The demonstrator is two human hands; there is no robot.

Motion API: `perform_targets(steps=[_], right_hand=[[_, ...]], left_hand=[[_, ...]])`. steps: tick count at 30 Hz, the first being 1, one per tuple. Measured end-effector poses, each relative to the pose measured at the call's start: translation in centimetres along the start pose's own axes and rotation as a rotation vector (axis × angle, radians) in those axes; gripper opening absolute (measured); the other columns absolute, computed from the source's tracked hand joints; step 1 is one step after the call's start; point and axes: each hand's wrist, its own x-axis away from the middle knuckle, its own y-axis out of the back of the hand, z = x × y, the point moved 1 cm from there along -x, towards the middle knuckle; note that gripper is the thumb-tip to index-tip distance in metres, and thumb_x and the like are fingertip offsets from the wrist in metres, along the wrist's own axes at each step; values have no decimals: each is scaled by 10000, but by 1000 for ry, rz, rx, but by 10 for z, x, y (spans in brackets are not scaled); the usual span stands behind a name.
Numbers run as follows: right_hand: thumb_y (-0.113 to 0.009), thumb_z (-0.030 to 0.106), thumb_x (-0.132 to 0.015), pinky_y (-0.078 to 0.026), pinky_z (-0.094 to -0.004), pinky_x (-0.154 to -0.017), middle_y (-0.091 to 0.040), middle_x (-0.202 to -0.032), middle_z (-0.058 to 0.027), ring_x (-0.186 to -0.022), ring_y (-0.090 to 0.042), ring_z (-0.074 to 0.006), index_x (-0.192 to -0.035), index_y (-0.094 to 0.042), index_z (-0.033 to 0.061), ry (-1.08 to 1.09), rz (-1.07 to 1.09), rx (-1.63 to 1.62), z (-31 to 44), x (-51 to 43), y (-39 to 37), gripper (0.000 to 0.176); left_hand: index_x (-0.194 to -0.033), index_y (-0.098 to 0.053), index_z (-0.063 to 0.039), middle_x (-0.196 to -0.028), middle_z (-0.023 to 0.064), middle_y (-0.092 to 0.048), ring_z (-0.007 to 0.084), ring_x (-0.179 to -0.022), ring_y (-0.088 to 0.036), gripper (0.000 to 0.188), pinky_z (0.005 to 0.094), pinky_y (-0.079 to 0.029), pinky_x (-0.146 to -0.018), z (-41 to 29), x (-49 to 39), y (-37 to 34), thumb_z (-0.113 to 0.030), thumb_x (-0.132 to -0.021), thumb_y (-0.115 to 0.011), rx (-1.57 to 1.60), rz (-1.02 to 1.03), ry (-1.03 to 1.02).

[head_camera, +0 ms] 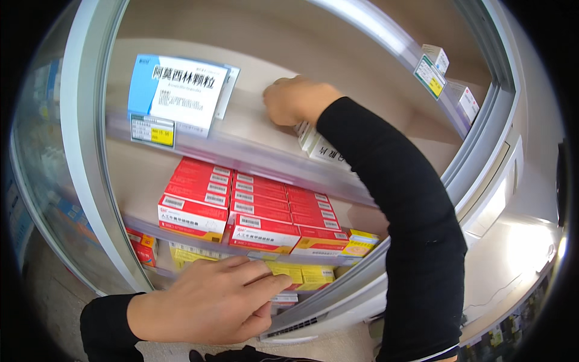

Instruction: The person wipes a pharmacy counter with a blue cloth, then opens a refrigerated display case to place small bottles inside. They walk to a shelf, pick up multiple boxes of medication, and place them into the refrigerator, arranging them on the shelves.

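My right hand (298,100) reaches onto the upper shelf of a cabinet, with its fingers curled and their tips hidden from view. Small white medicine boxes (322,147) lie just below its wrist, partly covered by the black sleeve. To its left stands a larger blue and white medicine box (183,92), with another box edge behind it. Lower down, my left hand (212,294) hovers loosely bent in front of the bottom shelves, thumb apart from the index finger, with nothing visible in it. Rows of red and white medicine boxes (262,233) sit on the shelf above that hand.
Yellow boxes (316,275) fill part of a lower shelf. A price tag (152,131) hangs on the upper shelf's clear front lip (253,156). Metal door frames (88,149) bound the opening at both sides. At upper right, another shelf carries small boxes (463,102).
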Motion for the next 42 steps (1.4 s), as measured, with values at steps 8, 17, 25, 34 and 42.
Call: perform_targets(steps=[8,17,25,34,42], right_hand=[[-587,186,-842,-546,-455,-850,-712,-1023,-218,-950,-683,-412,-972,-768,53,-24,150,175,-21,25,-23,259],[-562,271,-951,-498,-437,-951,-671,-1196,-173,-1092,-630,-372,-1213,-655,37,90,-259,-55,-32,49,4,364],[-776,395,-840,-399,-413,-1109,-435,-1488,-249,-1342,-477,-359,-1483,-365,-11,431,-212,-1231,69,261,-54,864],[-539,67,-921,-389,-250,-504,-537,-734,-3,-584,-464,-85,-1237,-570,42,-650,-206,-2773,249,347,-252,319],[-622,421,-947,-305,-262,-405,-520,-647,6,-489,-461,-112,-821,-566,175,-1399,154,-2506,283,530,-436,282]], left_hand=[[-1116,-663,-15,-884,97,-644,260,-776,-667,336,362,-549,-629,9,18,11,-129,-800,-669,191,2,-34],[-1148,-669,-42,-870,93,-666,250,-735,-660,373,347,-550,-639,14,33,16,-115,-781,-671,266,4,-18],[-1092,-674,-3,-879,120,-643,185,-716,-627,265,269,-501,-633,1,37,-22,32,-830,-652,648,-337,41],[-1043,-668,30,-1039,175,-601,285,-883,-608,211,365,-507,-773,1,40,-68,-16,-840,-636,341,-443,-152],[-1252,-539,31,-1154,196,-524,314,-1093,-521,484,383,-451,-919,134,179,-9,-123,-805,-642,-487,-1115,739]])
